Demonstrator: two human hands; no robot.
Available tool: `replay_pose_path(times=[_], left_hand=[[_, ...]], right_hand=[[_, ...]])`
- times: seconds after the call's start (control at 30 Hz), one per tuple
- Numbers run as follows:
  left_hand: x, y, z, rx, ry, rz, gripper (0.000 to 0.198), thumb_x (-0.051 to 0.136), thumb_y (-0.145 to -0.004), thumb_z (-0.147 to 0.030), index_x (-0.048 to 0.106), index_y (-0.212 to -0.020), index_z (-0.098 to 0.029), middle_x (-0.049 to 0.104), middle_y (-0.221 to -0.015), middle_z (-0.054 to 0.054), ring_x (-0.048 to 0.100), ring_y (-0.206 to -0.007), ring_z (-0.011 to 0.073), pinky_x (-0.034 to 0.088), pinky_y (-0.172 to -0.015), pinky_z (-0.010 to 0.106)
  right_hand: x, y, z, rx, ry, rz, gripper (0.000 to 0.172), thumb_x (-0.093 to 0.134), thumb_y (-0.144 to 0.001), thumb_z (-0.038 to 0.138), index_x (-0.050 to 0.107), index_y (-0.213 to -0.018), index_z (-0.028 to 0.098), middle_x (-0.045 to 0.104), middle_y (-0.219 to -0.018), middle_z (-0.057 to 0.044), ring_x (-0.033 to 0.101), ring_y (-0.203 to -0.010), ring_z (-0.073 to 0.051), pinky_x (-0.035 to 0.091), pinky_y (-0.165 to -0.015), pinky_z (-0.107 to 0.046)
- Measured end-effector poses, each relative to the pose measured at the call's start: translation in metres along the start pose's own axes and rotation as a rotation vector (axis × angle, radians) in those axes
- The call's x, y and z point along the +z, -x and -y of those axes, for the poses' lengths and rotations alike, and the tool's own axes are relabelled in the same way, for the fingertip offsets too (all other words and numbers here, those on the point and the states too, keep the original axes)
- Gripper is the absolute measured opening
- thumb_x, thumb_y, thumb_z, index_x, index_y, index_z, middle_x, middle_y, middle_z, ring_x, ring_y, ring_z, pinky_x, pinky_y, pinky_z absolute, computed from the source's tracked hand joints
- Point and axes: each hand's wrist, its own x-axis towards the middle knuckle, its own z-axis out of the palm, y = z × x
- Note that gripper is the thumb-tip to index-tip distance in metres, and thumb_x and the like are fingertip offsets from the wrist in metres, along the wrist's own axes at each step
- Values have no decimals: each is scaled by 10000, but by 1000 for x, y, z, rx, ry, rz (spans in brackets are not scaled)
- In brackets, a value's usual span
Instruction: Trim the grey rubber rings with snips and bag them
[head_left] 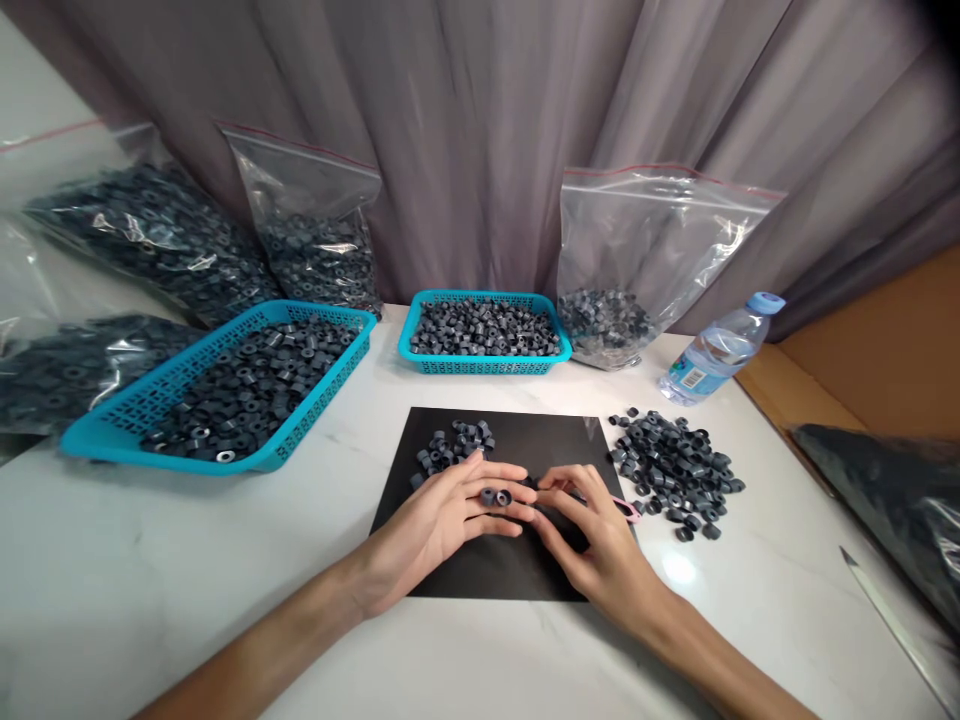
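Note:
My left hand (457, 510) is palm up over the black mat (480, 570), fingers stretched out, with a couple of small dark ring-shaped parts (495, 496) resting on its fingers. My right hand (581, 520) has its thumb and fingers pinched together, touching the left fingertips; anything between them is too small to make out. Behind my left hand a small group of grey parts (455, 445) lies on the mat. A pink-handled tool (628, 510) shows partly behind my right hand. To the right is a larger pile of dark parts (675, 465).
Two blue baskets (270, 460) (487, 367) full of parts stand at the left and back. Clear bags of parts (315, 240) (615, 320) lean by the curtain. A water bottle (712, 350) stands back right; a pointed metal blade (885, 610) lies at the right.

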Motion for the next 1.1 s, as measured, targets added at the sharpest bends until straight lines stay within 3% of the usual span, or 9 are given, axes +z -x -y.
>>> replay_pose_path(times=[0.2, 0.43, 0.67, 0.83, 1.1], left_hand=[[0, 1, 1, 33, -7, 74, 490, 358, -1053, -415, 701, -1211, -102, 701, -1258, 171, 558, -1304, 316, 400, -1122, 459], [2, 4, 1, 43, -37, 74, 496, 306, -1069, -371, 692, -1209, -92, 693, -1258, 171, 551, -1322, 316, 397, -1151, 466], [5, 5, -1, 79, -152, 37, 296, 540, -1007, -325, 692, -1185, -143, 689, -1281, 132, 564, -1315, 298, 412, -1148, 439], [8, 6, -3, 28, -342, -13, 291, 701, -920, -298, 678, -1194, -200, 723, -1246, 79, 610, -1261, 247, 395, -1139, 373], [4, 4, 8, 0, -62, -20, 318, 478, -1038, -305, 625, -1247, -116, 751, -1180, 166, 678, -1158, 238, 447, -1099, 406]], right_hand=[[0, -1, 0, 5, -31, -21, 162, 579, -980, 129, 584, -1122, 207, 588, -1057, -73, 511, -968, -213, 465, -827, -376], [-1, -1, 1, 3, -53, -62, 146, 578, -975, 113, 570, -1085, 208, 602, -1023, -59, 528, -946, -205, 458, -817, -363], [-1, -1, 1, 30, -82, -45, 147, 563, -985, 117, 566, -1096, 214, 595, -1006, -53, 542, -928, -198, 461, -797, -347], [-2, -1, 2, 30, -53, -61, 162, 555, -988, 119, 578, -1116, 215, 585, -1005, -57, 534, -932, -202, 462, -794, -348], [-2, -1, 1, 47, 7, -98, 163, 580, -972, 131, 596, -1104, 225, 589, -978, -53, 525, -905, -212, 458, -769, -360]])
